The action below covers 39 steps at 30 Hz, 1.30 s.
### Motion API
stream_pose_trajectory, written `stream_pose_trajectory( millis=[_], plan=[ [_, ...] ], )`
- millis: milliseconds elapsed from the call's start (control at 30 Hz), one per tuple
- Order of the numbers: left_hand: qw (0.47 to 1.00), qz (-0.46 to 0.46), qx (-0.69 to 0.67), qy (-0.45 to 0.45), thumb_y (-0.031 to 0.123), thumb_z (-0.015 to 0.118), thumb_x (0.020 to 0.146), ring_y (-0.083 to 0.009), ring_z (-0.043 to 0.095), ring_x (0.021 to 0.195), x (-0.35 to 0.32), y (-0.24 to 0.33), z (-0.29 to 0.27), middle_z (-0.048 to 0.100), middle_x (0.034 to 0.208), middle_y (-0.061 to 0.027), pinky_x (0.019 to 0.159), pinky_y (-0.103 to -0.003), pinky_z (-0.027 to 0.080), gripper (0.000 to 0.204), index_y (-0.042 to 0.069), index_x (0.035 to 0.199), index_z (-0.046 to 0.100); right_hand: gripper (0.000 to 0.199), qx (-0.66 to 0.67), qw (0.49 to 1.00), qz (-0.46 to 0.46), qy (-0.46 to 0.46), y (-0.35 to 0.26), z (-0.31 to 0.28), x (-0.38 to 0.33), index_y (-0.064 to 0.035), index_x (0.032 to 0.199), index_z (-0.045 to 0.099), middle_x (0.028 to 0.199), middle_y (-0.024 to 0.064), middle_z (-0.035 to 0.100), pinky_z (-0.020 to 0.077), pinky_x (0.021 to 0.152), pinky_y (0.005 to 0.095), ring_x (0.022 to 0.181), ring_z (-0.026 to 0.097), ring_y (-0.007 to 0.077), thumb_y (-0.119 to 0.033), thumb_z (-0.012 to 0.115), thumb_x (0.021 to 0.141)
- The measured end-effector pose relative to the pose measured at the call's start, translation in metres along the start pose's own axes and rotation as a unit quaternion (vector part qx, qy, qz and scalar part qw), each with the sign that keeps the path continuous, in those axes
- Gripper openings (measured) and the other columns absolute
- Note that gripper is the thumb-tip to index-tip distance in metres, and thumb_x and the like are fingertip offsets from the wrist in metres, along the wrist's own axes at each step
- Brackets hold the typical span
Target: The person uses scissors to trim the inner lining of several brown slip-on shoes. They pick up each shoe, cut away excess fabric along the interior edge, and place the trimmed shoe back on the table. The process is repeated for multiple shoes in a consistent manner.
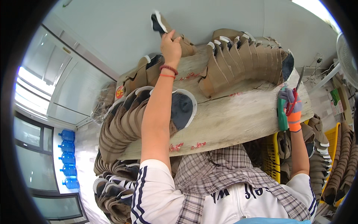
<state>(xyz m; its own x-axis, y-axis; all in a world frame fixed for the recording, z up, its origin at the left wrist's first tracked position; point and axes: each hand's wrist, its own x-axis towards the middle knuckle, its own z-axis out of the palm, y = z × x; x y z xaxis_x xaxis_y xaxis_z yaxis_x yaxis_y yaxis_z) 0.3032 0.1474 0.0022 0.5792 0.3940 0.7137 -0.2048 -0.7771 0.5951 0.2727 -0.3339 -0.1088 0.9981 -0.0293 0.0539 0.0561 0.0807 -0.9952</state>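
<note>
My left hand (170, 46) pinches a brown shoe upper (175, 31); my gloved right hand (291, 106) clamps a green-handled tool (282, 114). The nearby stacked uppers (246, 56) lean and could topple if nudged.

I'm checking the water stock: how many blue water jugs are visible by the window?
5, in a column at the left edge: top, second, third, fourth, bottom. More may be hidden beyond the frame's dark rim.
</note>
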Motion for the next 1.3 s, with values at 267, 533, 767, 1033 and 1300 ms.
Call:
stream_pose_trajectory(
  millis=[267, 533, 767, 1033, 1300],
  plan=[
    [0.860, 0.426, 0.161, -0.230, 0.009, 0.055, 0.073, -0.0220, 0.052, 0.066, -0.143, 0.156, -0.157, 0.061, 0.098, -0.0157, 0.054, -0.030, 0.045, 0.037, -0.008, 0.106, 0.061, 0.046, 0.089, 0.982, 0.046, -0.160, -0.068, 0.077, -0.057, 0.0029, 0.112, 0.054, 0.092, 0.0185, 0.066, 0.0443, 0.043, 0.0224, 0.074, 0.066, 0.0194, -0.039, 0.048, 0.094],
    [0.761, 0.490, 0.086, -0.416, 0.015, 0.056, 0.075, -0.0259, 0.056, 0.088, -0.326, 0.157, -0.174, 0.059, 0.113, -0.0148, 0.064, -0.028, 0.044, 0.021, 0.000, 0.086, 0.063, 0.038, -0.101, 0.963, 0.089, -0.232, 0.039, 0.101, -0.139, 0.0025, 0.107, 0.056, 0.089, 0.0078, 0.066, 0.0491, 0.069, 0.0247, 0.076, 0.062, 0.0127, -0.024, 0.069, 0.083],
    [0.882, 0.328, -0.064, -0.333, 0.008, 0.062, 0.074, -0.0262, 0.059, 0.086, -0.347, 0.164, -0.187, 0.061, 0.112, -0.0171, 0.063, -0.030, 0.047, 0.016, 0.001, 0.087, 0.055, 0.055, -0.378, 0.864, 0.026, -0.331, 0.036, 0.149, -0.175, -0.0010, 0.104, 0.057, 0.086, 0.0132, 0.065, 0.0483, 0.072, 0.0340, 0.081, 0.062, 0.0243, -0.032, 0.081, 0.066],
    [0.979, -0.175, -0.090, -0.052, 0.009, 0.061, 0.085, -0.0234, 0.055, 0.098, -0.385, 0.139, -0.231, 0.059, 0.110, -0.0136, 0.083, -0.033, 0.045, 0.024, 0.001, 0.106, 0.054, 0.030, -0.344, 0.873, -0.016, -0.347, 0.026, 0.174, -0.186, 0.0000, 0.103, 0.060, 0.090, 0.0148, 0.067, 0.0491, 0.070, 0.0320, 0.082, 0.065, 0.0266, -0.016, 0.068, 0.079],
    [0.556, -0.651, -0.509, -0.093, 0.012, 0.050, 0.091, -0.0240, 0.058, 0.103, -0.430, 0.047, -0.248, 0.060, 0.115, -0.0158, 0.090, -0.037, 0.045, 0.035, -0.003, 0.123, 0.052, 0.028, -0.341, 0.848, -0.181, -0.363, -0.025, 0.207, -0.211, -0.0030, 0.105, 0.060, 0.094, 0.0111, 0.067, 0.0506, 0.070, 0.0303, 0.082, 0.066, 0.0253, -0.017, 0.066, 0.082]
  ],
)
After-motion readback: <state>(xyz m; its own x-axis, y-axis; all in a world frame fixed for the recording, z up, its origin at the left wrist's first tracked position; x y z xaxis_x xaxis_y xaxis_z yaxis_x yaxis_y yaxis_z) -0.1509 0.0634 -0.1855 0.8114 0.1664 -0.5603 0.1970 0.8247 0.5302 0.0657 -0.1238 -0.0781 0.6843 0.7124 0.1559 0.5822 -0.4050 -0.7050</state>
